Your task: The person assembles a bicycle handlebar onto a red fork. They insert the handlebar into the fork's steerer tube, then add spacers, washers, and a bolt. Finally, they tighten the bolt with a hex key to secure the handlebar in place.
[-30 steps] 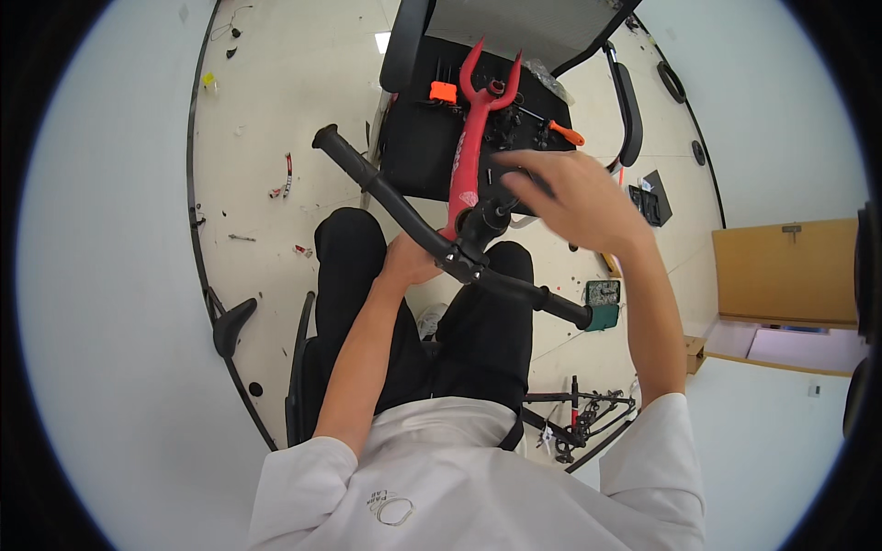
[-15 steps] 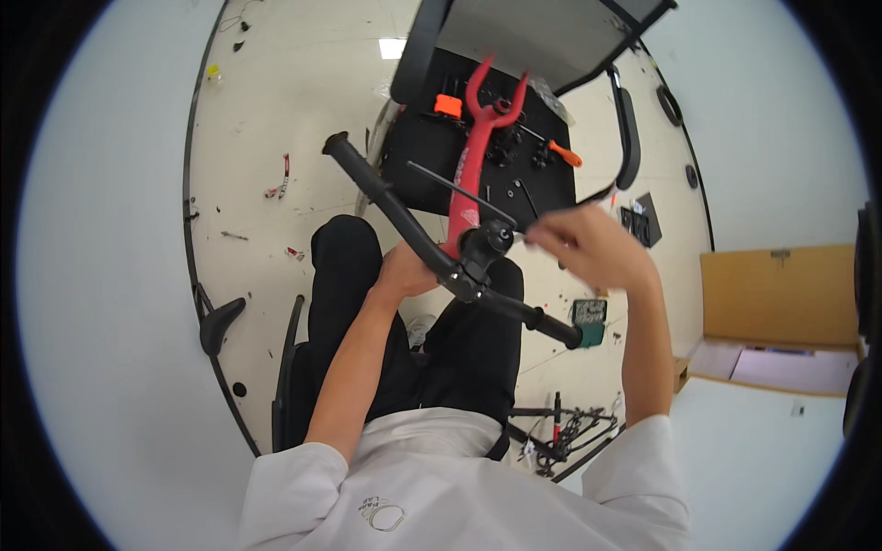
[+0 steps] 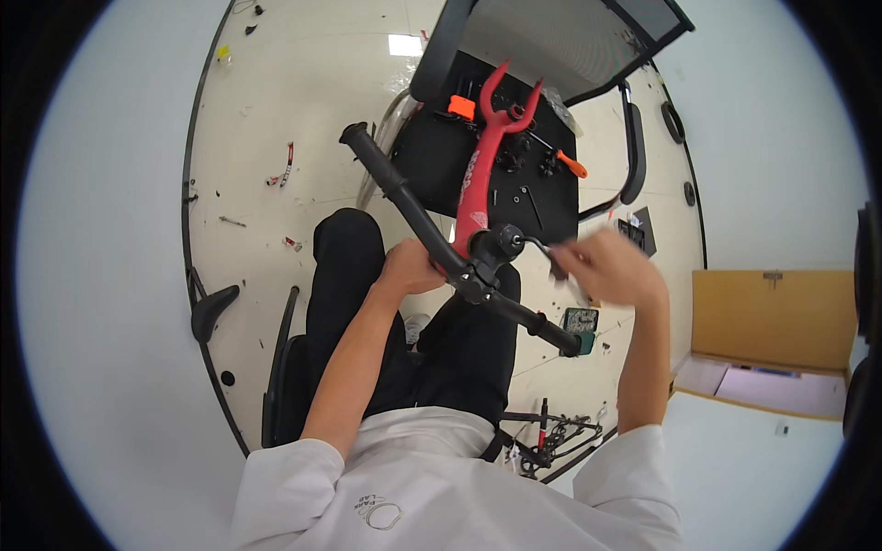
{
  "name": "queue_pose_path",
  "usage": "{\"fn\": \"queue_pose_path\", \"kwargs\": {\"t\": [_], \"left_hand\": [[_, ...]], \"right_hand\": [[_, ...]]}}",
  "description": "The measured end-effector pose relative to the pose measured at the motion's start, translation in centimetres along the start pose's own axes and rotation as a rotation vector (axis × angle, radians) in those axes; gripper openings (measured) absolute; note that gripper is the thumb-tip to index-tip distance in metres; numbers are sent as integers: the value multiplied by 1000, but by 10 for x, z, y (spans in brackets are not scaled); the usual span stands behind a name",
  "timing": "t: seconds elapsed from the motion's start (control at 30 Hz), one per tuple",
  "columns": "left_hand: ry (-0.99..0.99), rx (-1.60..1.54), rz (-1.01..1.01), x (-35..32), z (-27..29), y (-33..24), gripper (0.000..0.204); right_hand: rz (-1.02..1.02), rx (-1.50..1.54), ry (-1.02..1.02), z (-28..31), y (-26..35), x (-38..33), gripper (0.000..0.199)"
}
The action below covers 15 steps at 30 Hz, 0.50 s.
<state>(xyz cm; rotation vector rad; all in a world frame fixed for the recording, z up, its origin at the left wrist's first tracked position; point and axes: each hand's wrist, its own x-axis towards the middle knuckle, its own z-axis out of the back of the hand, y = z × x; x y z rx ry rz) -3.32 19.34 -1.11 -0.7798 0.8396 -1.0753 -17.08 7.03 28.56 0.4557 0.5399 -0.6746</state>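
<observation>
A black handlebar (image 3: 418, 216) with a black stem (image 3: 496, 243) sits on the near end of a red bicycle frame (image 3: 476, 179), whose forked end points away from me. My left hand (image 3: 409, 267) is closed around the near end of the frame, just below the bar; its fingertips are hidden. From the bolt on the stem a bent hex key (image 3: 535, 241) runs right into the fingers of my right hand (image 3: 606, 269). That hand is closed and somewhat blurred by motion.
The frame's far end rests on a black chair seat (image 3: 432, 156). An orange-handled screwdriver (image 3: 571, 165), an orange block (image 3: 461, 108) and small parts lie there too. On the floor are a green case (image 3: 579, 332), a black saddle (image 3: 213, 312) and bicycle parts (image 3: 551, 436).
The hex key has swung round: its long arm pointed to the far left across the frame, and now it points right into my right hand. My left hand keeps its hold.
</observation>
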Motion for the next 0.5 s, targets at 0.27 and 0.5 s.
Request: {"fn": "queue_pose_path", "kwargs": {"t": [0.27, 0.5], "left_hand": [[-20, 27, -77, -5, 6, -19, 22], [-40, -40, -23, 0, -6, 3, 28]], "right_hand": [[467, 180, -456, -15, 41, 21, 35], [78, -1, 59, -4, 9, 1, 27]]}}
